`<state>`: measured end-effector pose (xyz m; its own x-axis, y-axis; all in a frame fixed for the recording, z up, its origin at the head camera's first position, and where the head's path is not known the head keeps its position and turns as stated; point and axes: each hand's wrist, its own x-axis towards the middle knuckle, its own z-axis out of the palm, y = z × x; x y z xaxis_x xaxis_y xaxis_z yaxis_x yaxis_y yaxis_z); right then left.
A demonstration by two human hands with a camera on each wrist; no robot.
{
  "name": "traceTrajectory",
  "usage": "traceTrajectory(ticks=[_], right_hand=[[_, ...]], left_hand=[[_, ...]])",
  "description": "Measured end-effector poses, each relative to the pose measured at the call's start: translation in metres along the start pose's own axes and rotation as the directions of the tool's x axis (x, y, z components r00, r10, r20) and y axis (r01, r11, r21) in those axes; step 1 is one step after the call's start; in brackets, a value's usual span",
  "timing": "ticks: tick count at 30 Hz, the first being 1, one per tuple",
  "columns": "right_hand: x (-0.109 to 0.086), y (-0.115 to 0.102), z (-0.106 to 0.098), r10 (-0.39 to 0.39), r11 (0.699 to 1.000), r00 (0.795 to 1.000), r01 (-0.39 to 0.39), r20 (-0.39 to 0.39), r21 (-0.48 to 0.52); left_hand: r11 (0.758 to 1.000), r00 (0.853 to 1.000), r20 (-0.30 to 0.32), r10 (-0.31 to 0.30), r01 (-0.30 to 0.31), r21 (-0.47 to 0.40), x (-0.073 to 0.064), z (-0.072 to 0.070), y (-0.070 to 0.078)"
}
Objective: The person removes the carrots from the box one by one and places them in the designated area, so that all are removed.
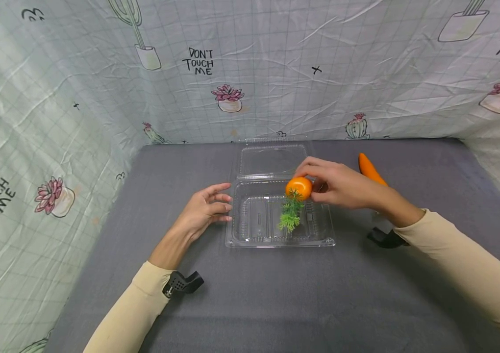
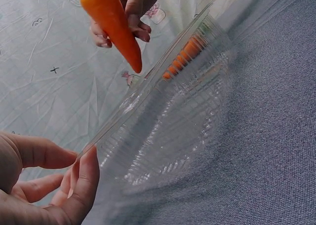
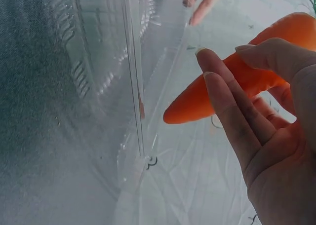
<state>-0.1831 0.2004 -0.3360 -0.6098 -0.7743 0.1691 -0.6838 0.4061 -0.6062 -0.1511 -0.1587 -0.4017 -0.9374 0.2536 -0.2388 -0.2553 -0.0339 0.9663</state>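
Note:
A carrot (image 1: 298,188) with a green leafy top is held over the right part of a clear plastic container (image 1: 250,239). My right hand (image 1: 340,184) grips it between thumb and fingers, and in the right wrist view the tapered carrot (image 3: 197,101) slants across the fingers. At the container's left side is my left hand (image 1: 203,211). In the left wrist view, the left thumb and fingers (image 2: 86,180) pinch the container's rim (image 2: 116,119). The container's hinged lid (image 1: 272,161) lies folded back, away from me.
Another carrot (image 1: 370,169) lies on the grey tabletop (image 1: 276,294), right of the container and partly behind my right forearm. A printed cloth (image 1: 272,73) hangs behind and at both sides of the table.

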Motion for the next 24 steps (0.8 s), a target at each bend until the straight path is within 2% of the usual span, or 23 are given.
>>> traceTrajectory(ticks=[16,20,24], right_hand=[[-0.023,0.014,-0.015,-0.02,0.999,0.996,0.022,-0.09,0.025],[-0.028,0.018,-0.018,-0.006,0.997,0.996,0.012,-0.087,0.072],[-0.032,0.021,-0.019,0.012,0.987,0.998,-0.003,-0.057,0.16]], left_hand=[[1.0,1.0,-0.004,-0.001,0.001,-0.013,0.001,0.0,-0.002],[1.0,1.0,-0.004,0.001,-0.001,-0.011,0.0,0.0,-0.001],[1.0,1.0,-0.003,0.002,-0.002,-0.005,0.0,0.0,0.0]])
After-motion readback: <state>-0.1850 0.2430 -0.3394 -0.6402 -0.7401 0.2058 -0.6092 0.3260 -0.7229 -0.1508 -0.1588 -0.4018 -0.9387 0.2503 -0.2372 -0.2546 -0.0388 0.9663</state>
